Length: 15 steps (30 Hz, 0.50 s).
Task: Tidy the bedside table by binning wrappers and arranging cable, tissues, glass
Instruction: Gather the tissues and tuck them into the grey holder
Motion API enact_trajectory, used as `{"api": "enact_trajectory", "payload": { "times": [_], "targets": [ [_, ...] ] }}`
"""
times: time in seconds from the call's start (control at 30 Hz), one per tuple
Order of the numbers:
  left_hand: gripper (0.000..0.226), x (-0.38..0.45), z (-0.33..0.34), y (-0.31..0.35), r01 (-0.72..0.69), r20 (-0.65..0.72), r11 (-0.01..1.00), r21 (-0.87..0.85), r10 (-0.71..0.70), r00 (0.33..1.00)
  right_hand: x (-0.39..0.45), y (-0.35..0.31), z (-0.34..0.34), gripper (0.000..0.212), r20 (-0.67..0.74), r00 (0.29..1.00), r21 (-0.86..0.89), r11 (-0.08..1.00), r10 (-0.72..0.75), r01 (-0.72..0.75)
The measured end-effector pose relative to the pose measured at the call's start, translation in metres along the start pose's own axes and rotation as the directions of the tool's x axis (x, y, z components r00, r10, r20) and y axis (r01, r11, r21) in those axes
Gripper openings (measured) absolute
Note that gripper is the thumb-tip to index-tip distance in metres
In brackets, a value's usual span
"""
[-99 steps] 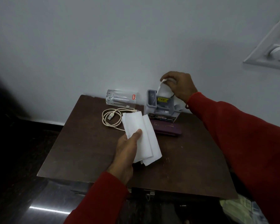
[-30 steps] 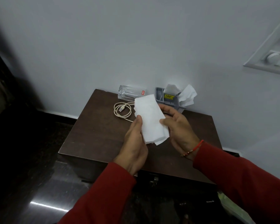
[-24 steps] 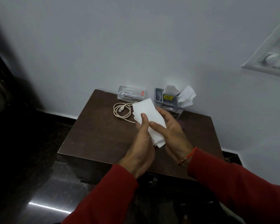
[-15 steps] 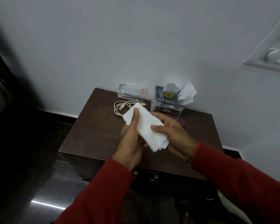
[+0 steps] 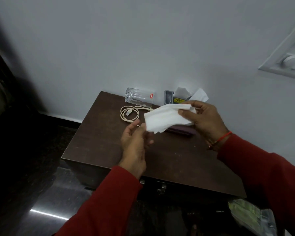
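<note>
The dark brown bedside table stands against the wall. Above its middle, the right hand pinches a white, limp, creased tissue by its far end. The left hand is below the hanging corner, fingers relaxed, perhaps brushing it. At the back edge: a clear glass lying on its side, and a coiled cream USB cable.

The left hand, which pinched the tissues half a second ago, now hangs apart from them with fingers relaxed, lower in the frame. The right hand alone pinches the tissues now and has carried them up and right, toward the frame's centre.
</note>
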State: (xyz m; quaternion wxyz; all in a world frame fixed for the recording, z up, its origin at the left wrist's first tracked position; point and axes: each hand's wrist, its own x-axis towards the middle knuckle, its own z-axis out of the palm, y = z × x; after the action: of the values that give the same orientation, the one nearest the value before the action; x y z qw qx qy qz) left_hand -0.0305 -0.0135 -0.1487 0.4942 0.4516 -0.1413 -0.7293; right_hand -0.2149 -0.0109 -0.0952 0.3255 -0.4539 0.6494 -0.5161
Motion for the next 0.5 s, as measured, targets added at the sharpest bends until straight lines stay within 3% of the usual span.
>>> {"api": "enact_trajectory", "payload": {
  "times": [0.13, 0.3, 0.5],
  "targets": [
    [0.016, -0.001, -0.002, -0.002, 0.143, 0.026, 0.984, 0.109, -0.146, 0.989, 0.043, -0.011, -0.014, 0.022, -0.11, 0.982, -0.228, 0.965, -0.156, 0.128],
    [0.011, -0.004, 0.0, -0.001, 0.152, 0.078, 0.97, 0.191, -0.17, 0.982, 0.092, -0.005, -0.012, 0.021, -0.239, 0.962, -0.319, 0.946, -0.132, 0.051],
    [0.022, -0.006, -0.001, 0.003, 0.159, 0.088, 0.961, 0.225, -0.183, 0.979, 0.106, 0.008, -0.007, 0.025, -0.227, 0.956, -0.555, 0.831, -0.184, 0.028]
  ]
}}
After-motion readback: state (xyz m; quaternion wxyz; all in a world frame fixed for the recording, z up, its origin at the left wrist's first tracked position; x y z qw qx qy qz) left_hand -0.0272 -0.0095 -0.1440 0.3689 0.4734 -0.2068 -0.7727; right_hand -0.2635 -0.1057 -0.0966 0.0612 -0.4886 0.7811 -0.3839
